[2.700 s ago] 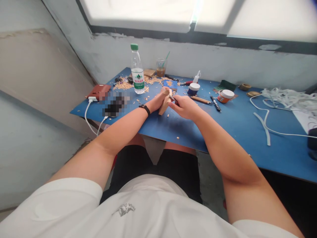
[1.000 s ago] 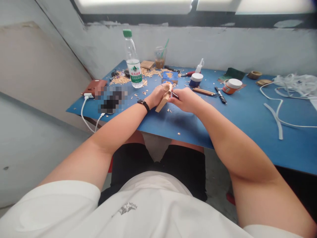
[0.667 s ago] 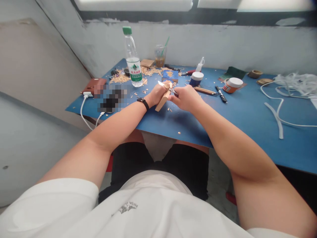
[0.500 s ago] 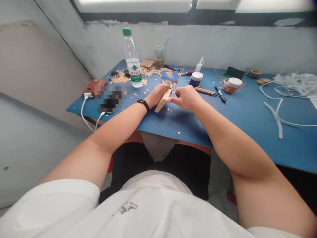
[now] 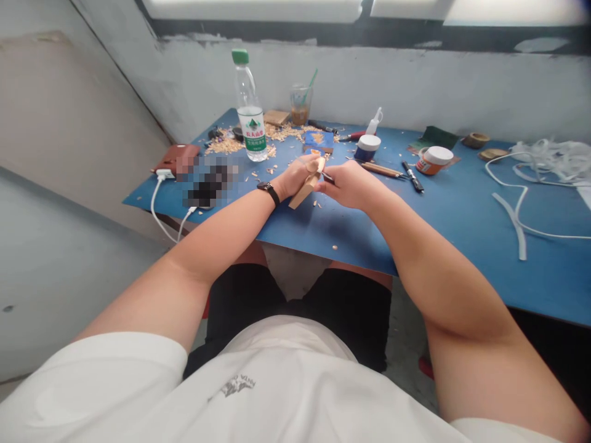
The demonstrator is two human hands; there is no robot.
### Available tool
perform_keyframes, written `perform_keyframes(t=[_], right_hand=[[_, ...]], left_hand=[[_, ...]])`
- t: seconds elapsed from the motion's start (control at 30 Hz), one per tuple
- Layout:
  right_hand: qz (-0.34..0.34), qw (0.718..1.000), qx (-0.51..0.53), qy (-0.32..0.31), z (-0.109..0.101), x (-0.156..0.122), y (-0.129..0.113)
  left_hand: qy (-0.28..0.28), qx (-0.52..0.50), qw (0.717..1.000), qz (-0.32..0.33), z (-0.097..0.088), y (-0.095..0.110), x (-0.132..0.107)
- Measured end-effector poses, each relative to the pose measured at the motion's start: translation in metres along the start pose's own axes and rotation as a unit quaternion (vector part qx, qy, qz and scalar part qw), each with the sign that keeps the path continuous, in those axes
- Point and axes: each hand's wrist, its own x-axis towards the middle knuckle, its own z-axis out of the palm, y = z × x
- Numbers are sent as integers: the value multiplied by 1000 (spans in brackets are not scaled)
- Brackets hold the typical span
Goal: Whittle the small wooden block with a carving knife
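Note:
My left hand (image 5: 297, 175), with a black watch at its wrist, is closed around a pale block of wood (image 5: 302, 194) above the table's front part. The block slants, its lower end toward me, and its upper end looks rounded. My right hand (image 5: 346, 183) is wrapped around a slim carving knife (image 5: 327, 177), whose tip reaches the right side of the wood. Most of the knife's handle is hidden in my fingers. Small wood chips (image 5: 316, 203) lie on the blue table (image 5: 323, 231) below.
A water bottle (image 5: 252, 123) stands left of my hands amid wood shavings (image 5: 224, 143). Behind are a cup with a straw (image 5: 300, 107) and a blue block (image 5: 318, 140). Two jars, one blue (image 5: 368, 148), one orange (image 5: 434, 160), and a marker (image 5: 412, 176) sit right. White cable (image 5: 517, 203) lies far right.
The wood has turned slightly in my left hand, its upper end now more to the right. My right hand with the knife has shifted a little, and the blade now meets the wood's upper part.

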Motion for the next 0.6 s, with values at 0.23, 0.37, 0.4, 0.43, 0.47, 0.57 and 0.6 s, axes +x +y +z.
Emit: perform_keyframes(t=[0.23,0.37,0.4,0.43,0.47,0.57,0.6], right_hand=[[23,998,-8,51,13,6,0],[36,997,5,68,15,6,-1],[37,996,13,74,16,6,0],[38,996,20,79,16,6,1],[44,996,25,80,17,7,2],[80,995,23,59,15,8,3],[91,995,19,46,13,9,3]], left_hand=[[-17,-48,998,-28,-4,-2,6],[10,-41,998,-44,-5,-6,13],[8,-29,999,-41,-6,-7,12],[5,-14,999,-36,-7,-7,11],[0,2,1000,-31,-9,-7,10],[-2,39,999,-20,-12,-8,4],[0,47,999,-14,-13,-9,4]])
